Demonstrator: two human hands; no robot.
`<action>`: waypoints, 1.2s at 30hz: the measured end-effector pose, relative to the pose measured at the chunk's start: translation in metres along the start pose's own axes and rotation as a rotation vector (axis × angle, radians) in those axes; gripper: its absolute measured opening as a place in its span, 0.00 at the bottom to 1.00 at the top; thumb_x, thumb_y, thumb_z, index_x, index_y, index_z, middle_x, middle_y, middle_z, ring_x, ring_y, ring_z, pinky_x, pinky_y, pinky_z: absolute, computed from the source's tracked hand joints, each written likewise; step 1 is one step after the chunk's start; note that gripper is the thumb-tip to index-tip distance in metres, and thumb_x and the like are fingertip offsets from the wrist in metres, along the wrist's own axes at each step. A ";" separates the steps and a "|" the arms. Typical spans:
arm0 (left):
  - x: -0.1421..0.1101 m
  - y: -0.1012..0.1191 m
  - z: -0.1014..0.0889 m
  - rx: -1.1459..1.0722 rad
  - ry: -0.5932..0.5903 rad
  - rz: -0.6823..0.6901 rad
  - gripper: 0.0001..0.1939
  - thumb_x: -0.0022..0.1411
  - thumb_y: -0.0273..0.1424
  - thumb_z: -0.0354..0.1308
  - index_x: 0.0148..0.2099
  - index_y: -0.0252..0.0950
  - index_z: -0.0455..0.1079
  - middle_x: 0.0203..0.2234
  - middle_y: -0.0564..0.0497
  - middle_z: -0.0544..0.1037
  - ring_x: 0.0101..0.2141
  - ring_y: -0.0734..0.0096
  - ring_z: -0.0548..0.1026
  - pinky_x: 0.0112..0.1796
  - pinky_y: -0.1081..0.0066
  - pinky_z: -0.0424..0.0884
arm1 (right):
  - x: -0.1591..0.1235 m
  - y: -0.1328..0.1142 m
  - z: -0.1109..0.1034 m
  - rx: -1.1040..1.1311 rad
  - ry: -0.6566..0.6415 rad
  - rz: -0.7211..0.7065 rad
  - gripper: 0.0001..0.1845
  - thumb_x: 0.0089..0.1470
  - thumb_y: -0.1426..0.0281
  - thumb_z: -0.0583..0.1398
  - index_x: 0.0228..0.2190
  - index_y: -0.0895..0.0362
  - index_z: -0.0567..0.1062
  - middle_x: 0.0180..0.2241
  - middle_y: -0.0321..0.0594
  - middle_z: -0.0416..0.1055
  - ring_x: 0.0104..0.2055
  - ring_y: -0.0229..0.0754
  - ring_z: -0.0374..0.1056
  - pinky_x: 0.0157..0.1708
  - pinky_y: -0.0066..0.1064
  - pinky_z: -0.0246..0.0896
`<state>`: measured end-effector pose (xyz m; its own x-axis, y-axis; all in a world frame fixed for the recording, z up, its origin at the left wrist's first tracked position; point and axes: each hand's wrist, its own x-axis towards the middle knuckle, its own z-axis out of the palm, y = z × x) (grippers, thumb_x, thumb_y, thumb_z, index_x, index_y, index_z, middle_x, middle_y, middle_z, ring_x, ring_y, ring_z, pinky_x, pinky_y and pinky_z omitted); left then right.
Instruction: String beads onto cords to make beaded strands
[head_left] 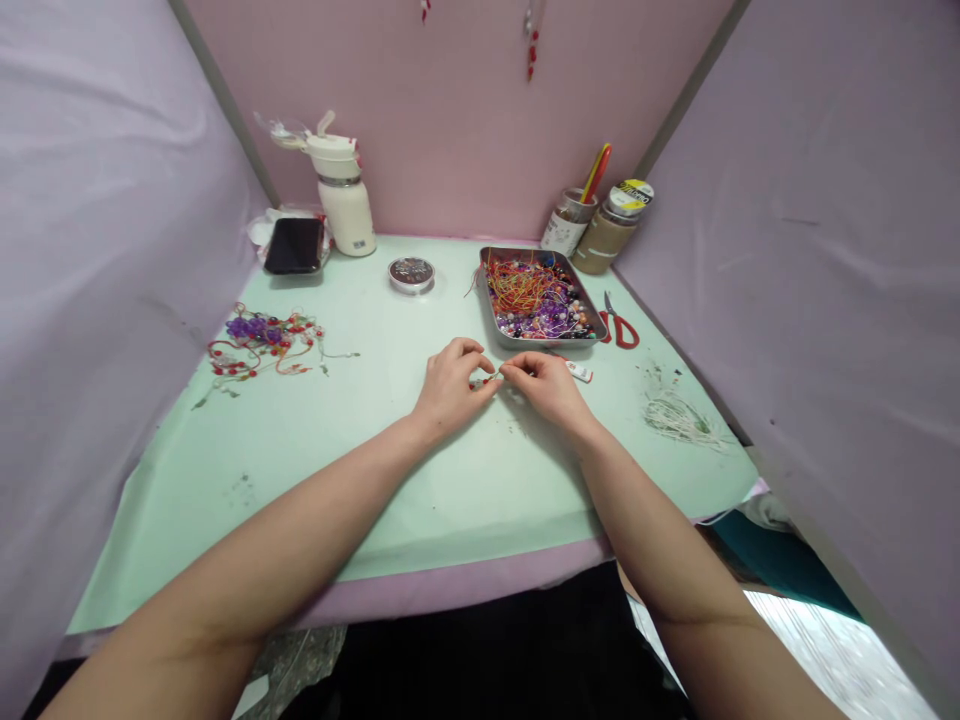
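Note:
My left hand (456, 388) is curled over the middle of the table, its thumb and fingers closing on a short beaded string (484, 381) with small red beads. Opposite it, my right hand (549, 388) pinches the thin end of that string between thumb and forefinger. The fingers cover part of the string. Just behind my right hand lies a small white and red item (578, 371), partly hidden. A metal tray (512, 341) of loose beads and tangled orange and yellow cords stands beyond both hands.
Red-handled scissors (622, 331) lie right of the tray, with a bundle of white cords (681, 419) nearer. Finished-looking beaded strands (259, 335) lie at left. Behind are a phone (295, 246), a cream bottle (348, 215), a round spool (411, 275) and two jars (604, 238).

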<state>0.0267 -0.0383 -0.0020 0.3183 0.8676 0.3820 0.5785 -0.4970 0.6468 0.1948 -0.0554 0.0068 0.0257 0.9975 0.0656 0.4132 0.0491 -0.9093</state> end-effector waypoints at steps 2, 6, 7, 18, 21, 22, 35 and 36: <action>0.000 0.000 0.000 0.010 -0.026 0.004 0.01 0.58 0.29 0.60 0.34 0.38 0.73 0.44 0.47 0.74 0.48 0.63 0.72 0.51 0.59 0.63 | 0.000 -0.001 0.000 0.005 -0.003 0.007 0.13 0.47 0.59 0.61 0.24 0.58 0.74 0.23 0.35 0.69 0.25 0.36 0.59 0.27 0.29 0.54; 0.001 -0.001 -0.001 0.070 -0.005 0.035 0.03 0.60 0.28 0.58 0.34 0.38 0.73 0.44 0.47 0.74 0.48 0.62 0.70 0.50 0.59 0.61 | -0.001 -0.002 0.001 0.020 -0.031 0.019 0.13 0.47 0.59 0.62 0.24 0.58 0.74 0.23 0.35 0.68 0.25 0.36 0.58 0.27 0.29 0.53; 0.001 -0.001 -0.002 0.091 0.004 0.043 0.03 0.60 0.28 0.57 0.35 0.38 0.73 0.44 0.47 0.73 0.48 0.62 0.70 0.50 0.59 0.60 | -0.001 -0.003 0.001 0.028 -0.042 0.023 0.13 0.47 0.59 0.62 0.24 0.58 0.74 0.23 0.35 0.68 0.25 0.36 0.58 0.27 0.29 0.53; -0.003 0.009 -0.005 0.150 0.070 0.098 0.07 0.64 0.32 0.55 0.36 0.38 0.73 0.36 0.47 0.74 0.40 0.63 0.70 0.44 0.63 0.63 | -0.001 -0.002 0.002 0.097 0.046 0.092 0.14 0.46 0.60 0.62 0.23 0.58 0.73 0.22 0.35 0.68 0.24 0.35 0.58 0.25 0.28 0.52; -0.005 0.011 0.000 0.105 0.026 0.102 0.08 0.65 0.31 0.54 0.38 0.38 0.75 0.35 0.47 0.76 0.38 0.64 0.71 0.44 0.64 0.66 | -0.001 -0.003 0.002 0.094 0.062 0.095 0.13 0.46 0.60 0.62 0.24 0.58 0.74 0.23 0.36 0.69 0.25 0.35 0.59 0.26 0.28 0.53; -0.006 0.011 0.001 0.100 0.021 0.093 0.09 0.65 0.31 0.54 0.39 0.38 0.76 0.35 0.47 0.76 0.38 0.64 0.71 0.44 0.64 0.66 | -0.001 -0.003 0.003 0.093 0.062 0.092 0.13 0.46 0.60 0.62 0.24 0.58 0.74 0.23 0.36 0.69 0.25 0.35 0.59 0.26 0.29 0.53; -0.004 0.008 0.011 -0.287 0.031 -0.213 0.08 0.60 0.28 0.58 0.38 0.38 0.79 0.34 0.50 0.81 0.37 0.68 0.76 0.42 0.66 0.71 | 0.000 0.000 0.007 0.124 0.035 0.048 0.14 0.47 0.59 0.62 0.27 0.59 0.76 0.27 0.39 0.74 0.29 0.39 0.65 0.32 0.31 0.58; -0.003 0.008 0.011 -0.327 0.042 -0.243 0.07 0.60 0.29 0.59 0.37 0.38 0.79 0.34 0.50 0.81 0.36 0.68 0.76 0.41 0.67 0.71 | 0.000 0.000 0.008 0.135 0.025 0.037 0.14 0.48 0.60 0.62 0.28 0.59 0.77 0.28 0.40 0.75 0.30 0.39 0.67 0.33 0.31 0.60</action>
<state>0.0383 -0.0447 -0.0055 0.1668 0.9623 0.2150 0.3618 -0.2626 0.8945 0.1876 -0.0550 0.0038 0.0622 0.9973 0.0395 0.2857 0.0201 -0.9581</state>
